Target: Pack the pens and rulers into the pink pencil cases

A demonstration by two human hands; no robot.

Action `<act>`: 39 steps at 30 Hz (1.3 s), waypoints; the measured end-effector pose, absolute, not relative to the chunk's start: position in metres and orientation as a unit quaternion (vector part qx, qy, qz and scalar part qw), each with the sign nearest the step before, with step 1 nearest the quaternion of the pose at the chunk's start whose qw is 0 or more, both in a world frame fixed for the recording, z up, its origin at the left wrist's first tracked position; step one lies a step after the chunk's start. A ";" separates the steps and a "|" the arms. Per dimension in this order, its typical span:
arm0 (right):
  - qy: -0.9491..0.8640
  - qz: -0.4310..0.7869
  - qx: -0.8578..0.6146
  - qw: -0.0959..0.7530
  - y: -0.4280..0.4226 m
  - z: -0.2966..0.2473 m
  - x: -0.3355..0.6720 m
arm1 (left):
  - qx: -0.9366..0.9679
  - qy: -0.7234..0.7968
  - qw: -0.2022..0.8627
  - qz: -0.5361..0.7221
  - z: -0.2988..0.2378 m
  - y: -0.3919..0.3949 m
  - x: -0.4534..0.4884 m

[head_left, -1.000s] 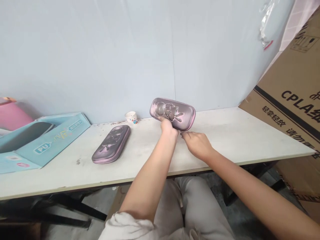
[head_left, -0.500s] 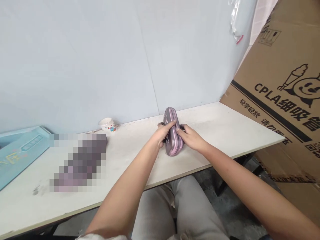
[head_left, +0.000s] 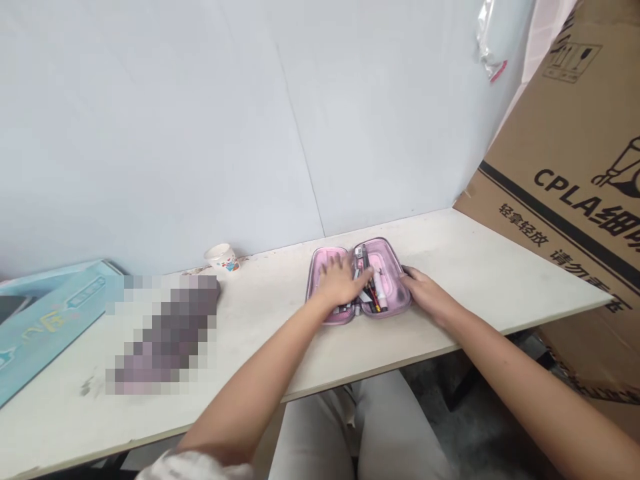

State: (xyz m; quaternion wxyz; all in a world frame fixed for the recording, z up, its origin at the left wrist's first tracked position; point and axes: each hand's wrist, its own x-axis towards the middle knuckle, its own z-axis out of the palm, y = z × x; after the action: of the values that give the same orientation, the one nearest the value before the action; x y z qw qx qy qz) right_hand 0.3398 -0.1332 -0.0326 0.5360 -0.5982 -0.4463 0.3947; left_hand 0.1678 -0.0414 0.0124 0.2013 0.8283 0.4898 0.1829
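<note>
A pink-lined zip pencil case (head_left: 395, 272) lies spread on the white table, its two halves side by side. Pens and pencils (head_left: 372, 297) and a white marker (head_left: 380, 288) with a dark end rest mostly in the right half. Over the left half, my left hand (head_left: 338, 280) is open, palm down with fingers spread; whether it touches the contents I cannot tell. At the case's right edge, my right hand (head_left: 426, 293) grips the rim, thumb on top, its other fingers partly hidden.
A paper cup (head_left: 223, 259) stands by the wall. Left of it are a light-blue box (head_left: 60, 313) and a blurred dark and purple item (head_left: 167, 340). A large cardboard box (head_left: 565, 167) leans at the right. The table's front edge (head_left: 400, 365) runs above my legs.
The pencil case was closed and upright between both hands; now it is unfolded flat with its contents showing. My left hand has released it and spread out; my right hand has shifted rightward.
</note>
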 end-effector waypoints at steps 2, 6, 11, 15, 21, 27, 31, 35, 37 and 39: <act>-0.459 0.399 -0.575 0.547 -0.133 -0.036 0.332 | 0.838 0.486 0.207 0.137 0.003 -0.045 0.188; -0.496 0.334 -0.564 0.570 -0.133 -0.027 0.327 | 0.832 0.486 0.222 0.149 0.006 -0.040 0.220; -0.527 0.253 -0.569 0.578 -0.127 0.036 0.334 | 0.826 0.415 0.239 0.296 0.059 -0.020 0.231; -0.597 0.176 -0.595 0.508 -0.108 0.086 0.307 | 0.774 0.360 0.330 0.403 0.081 -0.005 0.204; -0.695 0.132 -0.647 0.284 -0.061 0.092 0.219 | 0.670 0.351 0.502 0.420 0.035 0.020 0.121; -0.747 0.007 -0.657 0.097 -0.046 0.064 0.146 | 0.687 0.439 0.425 0.394 0.002 0.043 0.056; -0.770 -0.088 -0.631 0.030 -0.047 0.053 0.124 | 0.713 0.495 0.346 0.356 0.000 0.052 0.026; -0.758 -0.117 -0.642 0.011 -0.043 0.051 0.133 | 0.740 0.527 0.278 0.312 0.000 0.047 0.005; -0.740 -0.121 -0.662 0.018 -0.041 0.051 0.150 | 0.751 0.535 0.254 0.292 -0.001 0.041 0.001; -0.722 -0.122 -0.681 0.029 -0.041 0.054 0.174 | 0.760 0.539 0.235 0.277 -0.001 0.034 0.003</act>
State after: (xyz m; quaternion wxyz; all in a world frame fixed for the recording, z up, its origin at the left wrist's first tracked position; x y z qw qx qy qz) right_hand 0.1741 -0.0409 0.0543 0.0292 -0.6808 -0.7217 -0.1217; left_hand 0.0033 0.0338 -0.0008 0.2347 0.7599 0.5389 0.2775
